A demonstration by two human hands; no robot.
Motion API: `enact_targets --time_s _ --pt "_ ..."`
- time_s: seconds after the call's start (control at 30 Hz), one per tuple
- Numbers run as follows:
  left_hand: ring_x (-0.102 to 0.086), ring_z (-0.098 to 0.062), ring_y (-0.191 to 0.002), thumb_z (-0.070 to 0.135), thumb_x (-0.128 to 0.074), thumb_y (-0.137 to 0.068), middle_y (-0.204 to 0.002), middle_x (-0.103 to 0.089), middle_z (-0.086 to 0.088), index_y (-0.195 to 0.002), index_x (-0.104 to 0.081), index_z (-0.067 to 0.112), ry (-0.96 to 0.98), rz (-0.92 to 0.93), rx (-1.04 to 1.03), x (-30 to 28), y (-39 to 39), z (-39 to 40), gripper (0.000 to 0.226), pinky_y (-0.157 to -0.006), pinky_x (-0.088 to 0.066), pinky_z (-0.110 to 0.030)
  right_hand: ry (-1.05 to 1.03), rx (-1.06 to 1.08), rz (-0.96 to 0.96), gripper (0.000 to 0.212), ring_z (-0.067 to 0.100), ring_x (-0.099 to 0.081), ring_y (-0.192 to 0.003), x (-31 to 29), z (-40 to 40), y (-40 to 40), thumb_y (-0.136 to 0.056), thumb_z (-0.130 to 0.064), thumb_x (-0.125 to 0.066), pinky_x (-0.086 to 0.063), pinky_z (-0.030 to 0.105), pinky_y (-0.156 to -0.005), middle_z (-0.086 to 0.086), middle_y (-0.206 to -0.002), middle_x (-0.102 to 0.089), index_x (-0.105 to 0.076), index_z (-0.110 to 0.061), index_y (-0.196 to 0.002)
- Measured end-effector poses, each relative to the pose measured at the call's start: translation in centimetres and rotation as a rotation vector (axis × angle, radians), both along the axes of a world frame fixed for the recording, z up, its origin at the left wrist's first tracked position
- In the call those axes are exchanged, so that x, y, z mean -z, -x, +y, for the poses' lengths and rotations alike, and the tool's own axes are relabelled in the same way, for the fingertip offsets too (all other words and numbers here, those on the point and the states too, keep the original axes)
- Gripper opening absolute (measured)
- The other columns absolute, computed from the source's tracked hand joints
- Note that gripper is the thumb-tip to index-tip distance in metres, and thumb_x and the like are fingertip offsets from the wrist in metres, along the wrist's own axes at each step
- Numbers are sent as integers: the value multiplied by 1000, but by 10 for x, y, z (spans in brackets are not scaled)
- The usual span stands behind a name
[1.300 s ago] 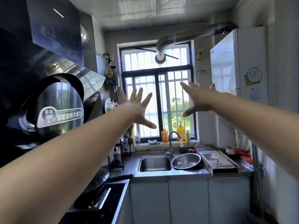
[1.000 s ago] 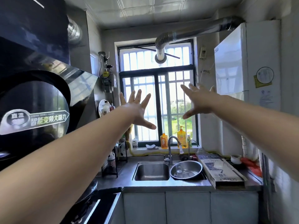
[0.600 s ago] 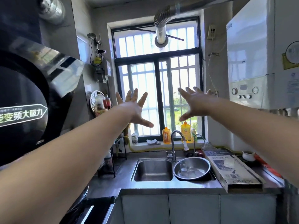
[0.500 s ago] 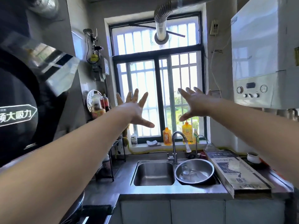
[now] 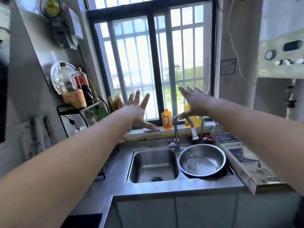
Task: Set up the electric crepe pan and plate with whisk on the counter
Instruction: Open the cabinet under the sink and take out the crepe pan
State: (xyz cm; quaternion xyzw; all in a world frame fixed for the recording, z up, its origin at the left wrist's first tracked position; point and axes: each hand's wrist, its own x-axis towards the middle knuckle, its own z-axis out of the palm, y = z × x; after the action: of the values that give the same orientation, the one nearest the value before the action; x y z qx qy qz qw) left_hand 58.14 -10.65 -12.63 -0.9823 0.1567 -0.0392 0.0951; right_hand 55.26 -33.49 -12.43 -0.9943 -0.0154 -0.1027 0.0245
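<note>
Steel counter point(image 5: 164, 189) is crowded — your left hand point(image 5: 137, 111) and right hand point(image 5: 195, 102) are open, holding nothing; you could bump the cardboard box point(image 5: 246, 162) off.

A stainless steel sink point(image 5: 131, 165) is set into the counter, with a curved faucet point(image 5: 176, 129) at its rear edge. To the right of the basin sits a round metal bowl point(image 5: 213, 155) containing a clear glass point(image 5: 190, 159). An orange bottle point(image 5: 167, 119) stands on the windowsill. A wire rack point(image 5: 72, 111) at left carries an oil bottle point(image 5: 70, 89). A water heater point(image 5: 283, 46) is mounted on the right wall.
</note>
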Motion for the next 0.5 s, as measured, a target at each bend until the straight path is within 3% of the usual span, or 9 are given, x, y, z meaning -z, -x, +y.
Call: enact_targets --time_s 0.3,0.5 --pt "26 -34 -146 81 -56 -67 -154 38 -10 -146 35 29 -13 116 -23 108 -64 -18 131 -111 7 -70 -76 8 166 125 36 3 -149 125 -18 -80 -68 -64 -69 -8 68 -113 9 -163 5 14 -24 -153" --pt "21 -30 -149 77 -54 -73 -158 30 -12 -150 29 26 13 200 -60 197 -79 -38 124 -114 3 -67 -121 9 227 115 32 1 -150 210 -24 -93 -73 -63 -66 -7 67 -114 7 -163 1 7 -25 -154"
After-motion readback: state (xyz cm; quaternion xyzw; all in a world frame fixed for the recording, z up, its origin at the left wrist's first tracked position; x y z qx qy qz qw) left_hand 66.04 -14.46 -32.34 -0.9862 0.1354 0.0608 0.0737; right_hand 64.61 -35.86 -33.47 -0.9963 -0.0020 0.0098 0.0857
